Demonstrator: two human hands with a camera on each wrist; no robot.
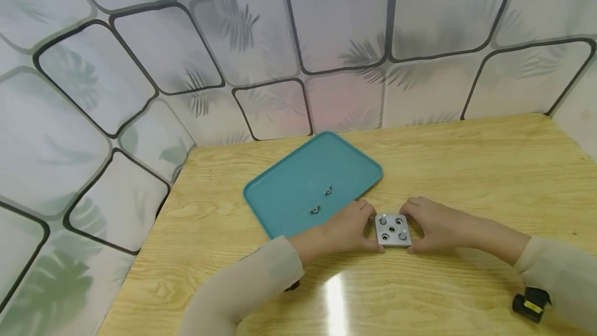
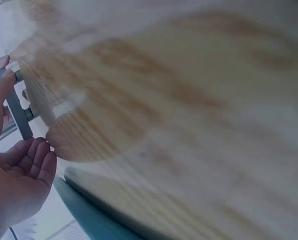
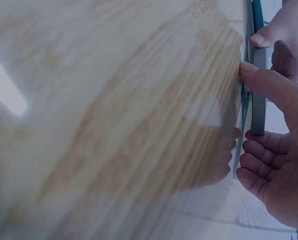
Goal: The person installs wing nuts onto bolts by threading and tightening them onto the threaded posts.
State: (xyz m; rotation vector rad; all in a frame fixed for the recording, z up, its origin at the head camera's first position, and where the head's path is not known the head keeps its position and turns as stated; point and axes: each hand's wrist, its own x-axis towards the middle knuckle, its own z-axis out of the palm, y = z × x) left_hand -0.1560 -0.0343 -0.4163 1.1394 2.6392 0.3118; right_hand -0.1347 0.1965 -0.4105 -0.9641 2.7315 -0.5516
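A square silver metal plate (image 1: 393, 240) with several round holes and two upright pins is between my two hands, over the wooden table. My left hand (image 1: 347, 227) grips its left edge, the thumb at the near corner and the fingers at the far one. On the opposite edge my right hand (image 1: 440, 224) holds it the same way. Seen edge-on in the left wrist view, the plate (image 2: 20, 112) has short dark stubs on its table-facing side. Thumb and fingers also pinch the plate (image 3: 258, 107) in the right wrist view.
A teal tray (image 1: 298, 170) lies behind and left of the hands. Two small metal pieces, wing-nut-like, rest on it: one nearer (image 1: 315, 210), one farther (image 1: 328, 191). A black-and-yellow device (image 1: 531, 305) sits by the right sleeve. Patterned wall covering (image 1: 345, 100) borders the table's back.
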